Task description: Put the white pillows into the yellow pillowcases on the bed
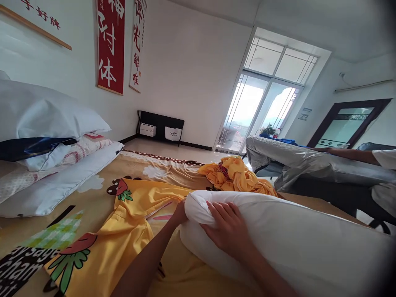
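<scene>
A plump white pillow stretches from the centre to the right edge, its near end folded into a rounded tip. My right hand is closed over that folded end, fingers curled on the white cloth. At the left side of the tip, my left hand grips the pillow, though most of its fingers are hidden behind it. A yellow pillowcase printed with carrots lies spread flat beside and under my left forearm. Part of the yellow cloth reaches up to the pillow's tip.
White pillows and a patterned one are stacked on the left. Crumpled orange-yellow cloth lies beyond my hands on the patterned bedspread. At right, another person's arm rests on a plastic-wrapped piece. A black bench stands by the wall.
</scene>
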`<state>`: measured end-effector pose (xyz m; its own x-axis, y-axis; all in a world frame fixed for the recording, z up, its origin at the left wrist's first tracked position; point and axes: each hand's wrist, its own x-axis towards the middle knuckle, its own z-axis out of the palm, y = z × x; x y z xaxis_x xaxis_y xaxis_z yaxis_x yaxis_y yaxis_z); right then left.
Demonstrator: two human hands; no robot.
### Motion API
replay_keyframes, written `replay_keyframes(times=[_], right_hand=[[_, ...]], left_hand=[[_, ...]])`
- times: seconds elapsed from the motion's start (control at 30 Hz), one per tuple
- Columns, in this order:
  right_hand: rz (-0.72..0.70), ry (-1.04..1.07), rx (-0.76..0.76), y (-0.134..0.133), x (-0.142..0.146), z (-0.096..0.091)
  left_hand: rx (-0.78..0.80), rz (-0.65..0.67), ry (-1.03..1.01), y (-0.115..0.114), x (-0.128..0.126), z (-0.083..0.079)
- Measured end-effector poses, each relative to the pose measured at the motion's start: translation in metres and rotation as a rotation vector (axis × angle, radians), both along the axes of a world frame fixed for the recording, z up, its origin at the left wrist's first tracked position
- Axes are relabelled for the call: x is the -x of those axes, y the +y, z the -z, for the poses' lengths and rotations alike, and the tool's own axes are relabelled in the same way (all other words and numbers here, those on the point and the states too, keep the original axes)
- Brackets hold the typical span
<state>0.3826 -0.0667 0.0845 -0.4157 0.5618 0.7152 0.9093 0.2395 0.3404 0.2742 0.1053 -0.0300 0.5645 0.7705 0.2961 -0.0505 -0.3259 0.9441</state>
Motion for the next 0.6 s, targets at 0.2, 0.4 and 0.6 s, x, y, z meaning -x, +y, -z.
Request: replay_keyframes(times=[0.2,0.4,0.6], right_hand=[[-0.078,-0.007,-0.053,0.004,-0.007,0.021],[-0.091,0.101,-0.09,0.013,-0.038,0.021],[-0.035,0.135,-0.057,0.013,-0.057,0.03]], left_hand=[[0.069,0.027,0.055,0.004,0.004,0.013],[0.131,0.194,0.064,-0.008,0.017,0.012],[0.114,0.368,0.098,-0.012,0.03,0.027]])
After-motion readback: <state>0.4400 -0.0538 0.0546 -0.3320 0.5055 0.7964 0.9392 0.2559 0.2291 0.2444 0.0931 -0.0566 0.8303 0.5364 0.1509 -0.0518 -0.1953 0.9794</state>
